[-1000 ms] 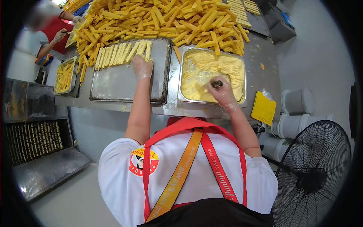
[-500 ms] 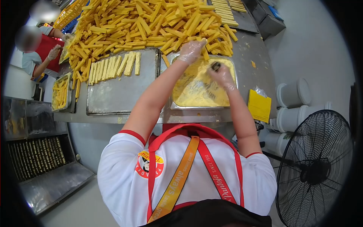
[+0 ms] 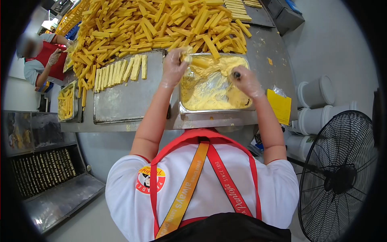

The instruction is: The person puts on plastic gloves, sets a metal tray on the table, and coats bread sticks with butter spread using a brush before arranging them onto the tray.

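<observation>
A: Head view. Left hand?
B: Left hand, clear glove, fingers closed on one end of a yellow stick, held over the far left part of the cream pan.
A: Right?
B: Right hand, gloved, fist round a dark handle, above the pan's right side. Tool's lower end: can't tell.
A: Pan contents?
B: Pale yellow cream, smeared, pan bottom showing through in places.
A: Around it?
B: Stick pile just behind. Baking tray left, coated sticks in a row along its far side. Yellow packet right of the pan, near the table edge.
</observation>
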A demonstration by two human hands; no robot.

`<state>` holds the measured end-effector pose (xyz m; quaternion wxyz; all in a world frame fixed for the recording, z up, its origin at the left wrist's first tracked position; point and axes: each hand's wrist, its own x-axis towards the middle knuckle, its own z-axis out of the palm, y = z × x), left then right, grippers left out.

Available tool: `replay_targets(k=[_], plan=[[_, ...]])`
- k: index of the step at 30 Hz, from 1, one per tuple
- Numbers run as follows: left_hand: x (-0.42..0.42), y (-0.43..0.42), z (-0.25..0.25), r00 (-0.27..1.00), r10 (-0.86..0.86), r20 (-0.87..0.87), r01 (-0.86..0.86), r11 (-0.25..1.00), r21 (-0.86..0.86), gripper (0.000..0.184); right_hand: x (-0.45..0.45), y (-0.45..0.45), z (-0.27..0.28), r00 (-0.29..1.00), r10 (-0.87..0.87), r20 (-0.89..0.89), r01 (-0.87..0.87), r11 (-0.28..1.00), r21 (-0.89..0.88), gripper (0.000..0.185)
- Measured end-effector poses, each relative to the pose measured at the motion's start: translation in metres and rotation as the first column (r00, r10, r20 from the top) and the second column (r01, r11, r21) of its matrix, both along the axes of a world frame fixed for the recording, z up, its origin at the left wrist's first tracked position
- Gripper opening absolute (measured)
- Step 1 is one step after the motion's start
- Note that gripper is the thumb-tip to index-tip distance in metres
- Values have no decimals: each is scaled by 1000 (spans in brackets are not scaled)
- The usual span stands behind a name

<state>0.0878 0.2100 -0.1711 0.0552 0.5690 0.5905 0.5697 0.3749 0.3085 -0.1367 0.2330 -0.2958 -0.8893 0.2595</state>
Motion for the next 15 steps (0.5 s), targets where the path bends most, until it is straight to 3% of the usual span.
replay_targets(k=[3, 4, 5, 8, 11, 13, 14, 15], plan=[[29, -45, 12, 880, 20, 474, 162, 926, -340, 34, 12, -7, 30, 938, 202, 280, -111, 944, -310, 24], [33, -50, 8, 910, 23, 415, 144, 919, -367, 35, 15, -1, 31, 895, 277, 349, -121, 905, -407, 25], [37, -55, -2, 935, 23, 353, 126, 911, -393, 37, 13, 12, 11, 904, 146, 402, -16, 950, -311, 30], [46, -59, -32, 969, -5, 247, 106, 912, -397, 45, -5, 32, -27, 994, -98, 43, 91, 986, 139, 28], [48, -57, -36, 997, 15, 70, 16, 900, -435, 50, -20, 6, -8, 951, -248, -184, 187, 937, -296, 26], [50, -57, -26, 995, 48, -87, -85, 857, -508, 53, -28, -26, 10, 875, -323, -362, 18, 767, -641, 24], [51, -56, -27, 996, 41, -79, -74, 871, -486, 54, -29, -35, 13, 817, -385, -429, -98, 641, -761, 23], [52, -56, -29, 997, 32, -72, -62, 885, -462, 55, -30, -36, 2, 795, -371, -480, -186, 604, -775, 24]])
